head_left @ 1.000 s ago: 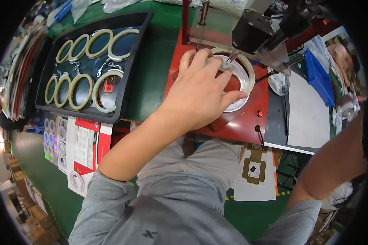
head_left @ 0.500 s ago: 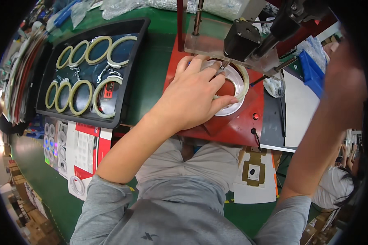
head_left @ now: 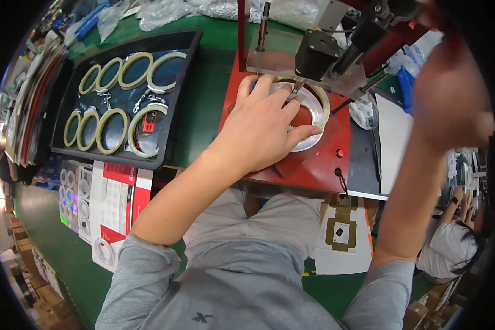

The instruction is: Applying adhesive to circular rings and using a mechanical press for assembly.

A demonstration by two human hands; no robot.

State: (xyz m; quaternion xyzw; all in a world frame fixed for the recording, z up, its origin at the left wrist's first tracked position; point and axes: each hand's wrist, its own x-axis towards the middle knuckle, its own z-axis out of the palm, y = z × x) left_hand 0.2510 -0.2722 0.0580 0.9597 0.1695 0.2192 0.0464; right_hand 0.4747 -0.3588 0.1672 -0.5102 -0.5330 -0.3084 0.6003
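Note:
My left hand (head_left: pixel 265 124) lies over the left side of a white ring (head_left: pixel 312 138) with a pale yellowish rim, its fingers bent over the far part and its thumb across the near part. It steadies the ring on the red base (head_left: pixel 333 165) of a bench press. Just above the fingers is the press head, with a black motor block (head_left: pixel 317 54) on a clear plate (head_left: pixel 280 47) and a thin metal tip close to the ring. My right hand (head_left: pixel 451 102) is raised at the upper right, beside the press's red upper arm. Motion smears its fingers, so its grip is hidden.
At the left, a black tray (head_left: pixel 190 77) holds several pale yellow rings (head_left: pixel 113 131). A red button (head_left: pixel 340 153) sits on the press base. To the right are a small clear dish (head_left: pixel 364 114) and a white sheet (head_left: pixel 393 143). Another person (head_left: pixel 448 250) sits at far right.
My right hand has shifted left, still raised and blurred. The press, ring and white sheet appear slightly further left in view. My left hand keeps its place on the ring.

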